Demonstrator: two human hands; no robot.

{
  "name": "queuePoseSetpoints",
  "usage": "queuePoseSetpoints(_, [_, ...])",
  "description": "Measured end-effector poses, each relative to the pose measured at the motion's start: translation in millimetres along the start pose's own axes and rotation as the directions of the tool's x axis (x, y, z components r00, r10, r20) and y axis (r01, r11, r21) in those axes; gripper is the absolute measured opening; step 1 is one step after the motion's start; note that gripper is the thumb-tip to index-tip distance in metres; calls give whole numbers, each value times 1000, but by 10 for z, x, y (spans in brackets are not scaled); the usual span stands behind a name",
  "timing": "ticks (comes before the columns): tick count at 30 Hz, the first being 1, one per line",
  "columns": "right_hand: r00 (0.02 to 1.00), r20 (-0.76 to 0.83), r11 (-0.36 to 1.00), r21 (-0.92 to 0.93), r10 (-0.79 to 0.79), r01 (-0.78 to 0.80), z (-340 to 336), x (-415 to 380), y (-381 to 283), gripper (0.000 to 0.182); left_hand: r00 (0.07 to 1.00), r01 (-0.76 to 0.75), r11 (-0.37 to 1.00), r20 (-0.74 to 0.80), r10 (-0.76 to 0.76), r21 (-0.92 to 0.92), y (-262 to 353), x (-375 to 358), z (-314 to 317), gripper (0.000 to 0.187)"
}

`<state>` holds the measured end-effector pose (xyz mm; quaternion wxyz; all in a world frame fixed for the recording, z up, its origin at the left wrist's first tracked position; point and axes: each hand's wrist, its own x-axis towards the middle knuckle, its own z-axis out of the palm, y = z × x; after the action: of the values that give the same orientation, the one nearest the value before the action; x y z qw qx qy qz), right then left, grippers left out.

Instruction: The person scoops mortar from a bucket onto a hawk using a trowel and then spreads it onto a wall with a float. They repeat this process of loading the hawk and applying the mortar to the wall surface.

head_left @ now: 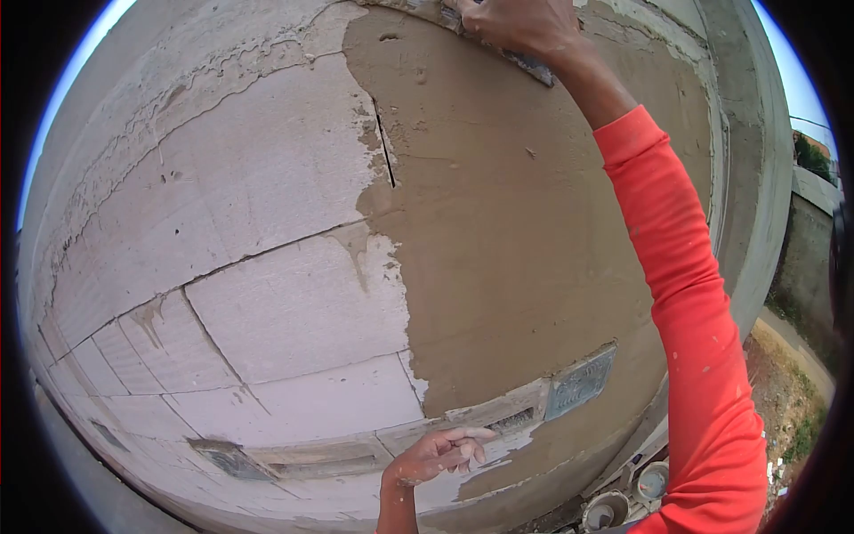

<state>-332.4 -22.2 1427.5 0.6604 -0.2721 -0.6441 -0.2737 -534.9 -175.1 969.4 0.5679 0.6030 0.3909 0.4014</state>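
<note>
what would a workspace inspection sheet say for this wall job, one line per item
surface: block wall, bare pale blocks on left, brown plaster on right; narrow dark slit near upper plaster edge
job's things: flat trowel against upper wall
clutter: two buckets at lower right, contents unclear
right hand: on trowel, right hand partly cut off by frame
left hand: left hand holds nothing, fingers partly bent
cables: thin overhead line, far right
surroundings: grey boundary wall, weeds, sky
</note>
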Motion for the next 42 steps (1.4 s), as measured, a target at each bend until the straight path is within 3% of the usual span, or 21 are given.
queuePoseSetpoints(1, [938,-347,999,-30,3,-14,487,79,162,24,1000,-6,1000,2,6,-4,22,24,22,49])
queuePoseSetpoints(3, [891,-454,1000,-2,20,-24,785,431,582,24,1000,-1,1000,-5,1,-5,30,56,46,47])
queuePoseSetpoints(5, [999,13,994,108,34,-35,542,633,1323,24,999,25,1000,-25,-25,-3,-28,-8,55,44])
queuePoseSetpoints(7, [957,236,985,-22,170,-170,196,629,1534,24,992,56,996,-105,-63,-66,-126,-211,80,43])
queuePoseSetpoints(11, [1000,19,1000,-7,8,-8,-65,-117,1458,31,959,97,978,-246,-142,-185,-679,-766,-10,44])
queuePoseSetpoints(13, [988,-65,987,78,-137,142,-90,-628,1245,38,947,169,976,-253,-200,-141,-733,-750,-61,43])
queuePoseSetpoints(14, [977,-16,976,28,-215,215,-61,-905,1061,38,938,212,971,-256,-235,-113,-713,-746,-67,43])
queuePoseSetpoints(17, [935,123,942,-12,-332,336,10,-1397,585,36,980,82,995,-174,-92,-63,-320,-314,50,40])
queuePoseSetpoints(20, [958,178,974,-9,-223,228,100,-1175,467,35,991,68,998,-116,-68,-3,36,82,206,42])
queuePoseSetpoints(23, [959,-109,965,-41,-263,260,248,-602,782,34,1000,7,1000,5,-7,18,166,279,248,42])
queuePoseSetpoints(25, [972,-153,984,-31,-178,175,239,-258,986,34,999,32,999,-2,-32,42,159,294,229,42])
queuePoseSetpoints(29, [998,-29,998,31,51,-51,136,220,1580,33,994,79,996,-82,-77,29,53,218,199,43])
queuePoseSetpoints(35, [973,92,977,-14,213,-213,-146,457,2644,32,961,114,993,-257,-107,10,-169,26,291,40])
queuePoseSetpoints(39, [976,83,979,-2,202,-202,-482,144,2721,32,918,166,985,-356,-173,-51,-483,-406,284,38])
queuePoseSetpoints(42, [999,12,991,126,39,-40,-638,-476,2245,31,897,246,968,-365,-248,-55,-603,-484,196,42])
